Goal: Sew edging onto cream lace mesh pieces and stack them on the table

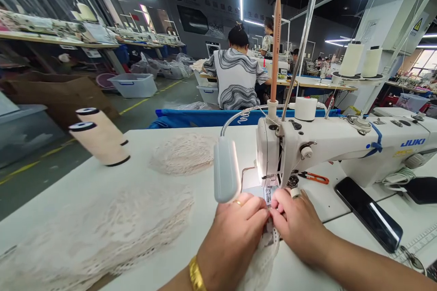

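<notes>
My left hand (235, 232) and my right hand (295, 223) meet just in front of the needle area of a white sewing machine (314, 141). Both have their fingers closed on a strip of white lace (262, 259), which hangs down toward me between the wrists. The presser foot (269, 194) is partly visible beyond my fingertips. A grey work lamp (225, 170) shines beside the machine head. To the left, a long heap of lace (112, 232) and a smaller lace pile (184, 153) lie on the white table (164, 254).
Two cream thread cones (99, 141) stand at the table's left edge. Orange thread snips (314, 177), a black phone (370, 213) and a ruler (423, 238) lie right of my hand. A pencil (276, 50) stands upright on the machine. A person (237, 70) sits ahead.
</notes>
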### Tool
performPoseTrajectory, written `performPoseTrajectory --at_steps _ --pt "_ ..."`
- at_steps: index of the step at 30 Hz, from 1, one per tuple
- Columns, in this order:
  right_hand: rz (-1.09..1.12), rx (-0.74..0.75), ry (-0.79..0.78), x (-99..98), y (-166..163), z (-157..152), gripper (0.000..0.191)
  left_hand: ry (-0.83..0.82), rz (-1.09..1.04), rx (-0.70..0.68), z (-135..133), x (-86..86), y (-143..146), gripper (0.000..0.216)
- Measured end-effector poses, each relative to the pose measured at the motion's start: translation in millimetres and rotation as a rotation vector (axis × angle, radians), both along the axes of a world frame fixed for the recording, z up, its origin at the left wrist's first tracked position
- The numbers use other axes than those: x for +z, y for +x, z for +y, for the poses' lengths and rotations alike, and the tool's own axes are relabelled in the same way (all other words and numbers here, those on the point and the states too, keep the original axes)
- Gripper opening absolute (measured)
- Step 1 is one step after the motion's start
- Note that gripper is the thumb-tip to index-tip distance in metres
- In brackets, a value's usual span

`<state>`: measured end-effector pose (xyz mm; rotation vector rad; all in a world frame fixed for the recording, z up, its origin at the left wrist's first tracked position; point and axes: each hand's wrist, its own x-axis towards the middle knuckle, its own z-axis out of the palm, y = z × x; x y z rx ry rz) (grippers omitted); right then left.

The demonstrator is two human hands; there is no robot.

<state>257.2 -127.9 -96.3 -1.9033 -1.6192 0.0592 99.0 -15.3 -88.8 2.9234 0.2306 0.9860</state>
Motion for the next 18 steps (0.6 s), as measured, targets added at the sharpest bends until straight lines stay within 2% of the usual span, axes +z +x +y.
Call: performPoseTrajectory --at_steps 2,8,11,18 --pt "-0.023 0.023 -0.008 -1.8 2 -1 0.018 -0.007 0.046 -0.054 1 0.0 -1 0.035" --pt "-0.194 0.130 0.047 -10.8 9 -5 0.024 0.089 0.004 -0.024 2 -1.5 -5 0.033" --pt "-0.211 0.164 0.051 -10.8 12 -10 0.024 0.129 0.038 -0.059 1 -3.1 -6 0.035" --pt "-0.190 0.172 -0.001 -5.1 12 -16 0.020 0.073 0.122 -0.078 1 -8.4 -4 0.027"
